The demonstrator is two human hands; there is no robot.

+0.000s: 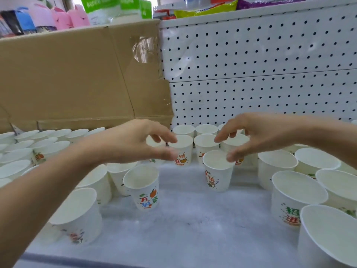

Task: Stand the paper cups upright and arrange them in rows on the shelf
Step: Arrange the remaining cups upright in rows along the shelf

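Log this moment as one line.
left hand curled over middle-row cup | right hand thumb at front cup rim | grips unclear | shelf rows incomplete

Paper cups (143, 190) matt white, printed sides; shelf (183, 229) pale, grainy; pegboard (251, 55) smooth, painted; cardboard (67, 74) matt brown w/ glossy tape (143, 49).

About thirty white paper cups (142, 187), one shelf (183, 229), one left hand (133, 142), one right hand (258, 136), one cardboard box (77, 74), one pegboard panel (251, 55)
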